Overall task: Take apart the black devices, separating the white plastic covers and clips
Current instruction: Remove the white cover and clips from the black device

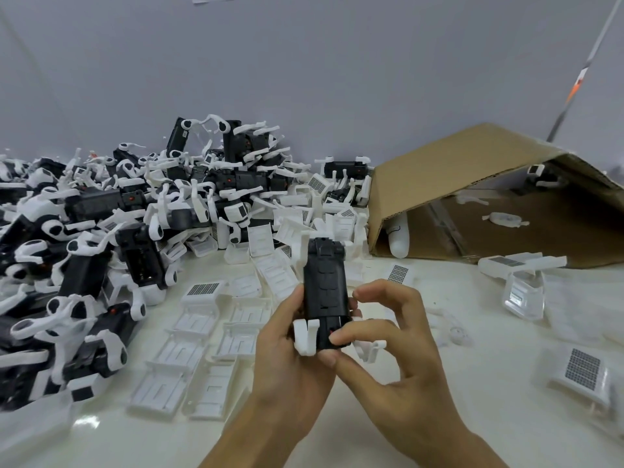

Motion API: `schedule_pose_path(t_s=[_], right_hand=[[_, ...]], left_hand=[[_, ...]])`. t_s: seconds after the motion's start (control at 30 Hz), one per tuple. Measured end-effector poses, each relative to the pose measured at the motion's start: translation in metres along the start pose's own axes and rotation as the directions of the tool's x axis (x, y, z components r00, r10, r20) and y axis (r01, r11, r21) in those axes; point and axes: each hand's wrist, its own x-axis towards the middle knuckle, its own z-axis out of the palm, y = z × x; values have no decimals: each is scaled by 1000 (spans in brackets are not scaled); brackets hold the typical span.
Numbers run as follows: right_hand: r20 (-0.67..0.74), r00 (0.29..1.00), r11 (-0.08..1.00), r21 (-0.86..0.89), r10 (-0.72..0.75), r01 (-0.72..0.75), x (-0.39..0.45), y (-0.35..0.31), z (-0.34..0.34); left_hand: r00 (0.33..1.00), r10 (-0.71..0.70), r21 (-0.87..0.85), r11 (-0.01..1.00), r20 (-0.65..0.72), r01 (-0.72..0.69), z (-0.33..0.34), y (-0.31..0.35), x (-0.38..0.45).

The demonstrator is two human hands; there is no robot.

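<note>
Nearest the camera, two bare hands hold one oblong black plastic device [325,292] upright above the glossy white surface [162,434]. The left hand [287,342] grips its lower left side, fingers wrapped behind it and thumb along the edge. The right hand [381,336] pinches the bottom end, thumb and forefinger pressed by a small red mark, the other fingers curled loosely near the device's right side. Two white plastic clips [305,336] stick out at the bottom of the device, one on each side.

Just beyond the hands, flat white plastic covers [209,336] lie spread over the surface in rough rows, too many and too overlapped to count exactly. To the right lie three separate white pieces with dark grid patches [582,368], well apart from one another.

Farther back on the left rises a big heap of black devices with white clips still attached [101,231], dozens of them. At the far right, one brown cardboard box [472,184] lies tipped on its side, open toward the camera, with a few white parts inside.
</note>
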Motion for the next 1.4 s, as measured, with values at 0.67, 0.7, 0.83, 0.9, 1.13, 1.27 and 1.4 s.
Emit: schedule_pose_path(t_s=[0.67, 0.7, 0.83, 0.9, 1.13, 1.27, 1.4], right_hand=[[-5, 999, 998, 20, 54, -54, -1, -3, 0], [-7, 998, 998, 20, 55, -54, -1, -3, 0], [-18, 995, 994, -53, 93, -94, -2, -2, 2], [-4, 991, 989, -60, 137, -137, -2, -2, 1], [57, 887, 815, 370, 458, -445, 16, 3, -20], [206, 798, 732, 321, 566, -602, 15, -1, -12], [67, 728, 640, 429, 682, -638, 19, 5, -19]], left_hand=[[999, -17, -62, 998, 44, 20, -1, -1, 1], [998, -26, -75, 997, 58, 30, -1, -1, 1], [995, -39, -103, 994, 95, 49, -5, -1, 3], [997, -35, -90, 995, 75, 42, -6, -3, 4], [948, 319, 284, 911, -21, -300, -7, -1, 12], [946, 323, 611, 742, 35, -276, -3, -2, 5], [865, 500, 883, 418, -26, -215, -30, 31, 18]])
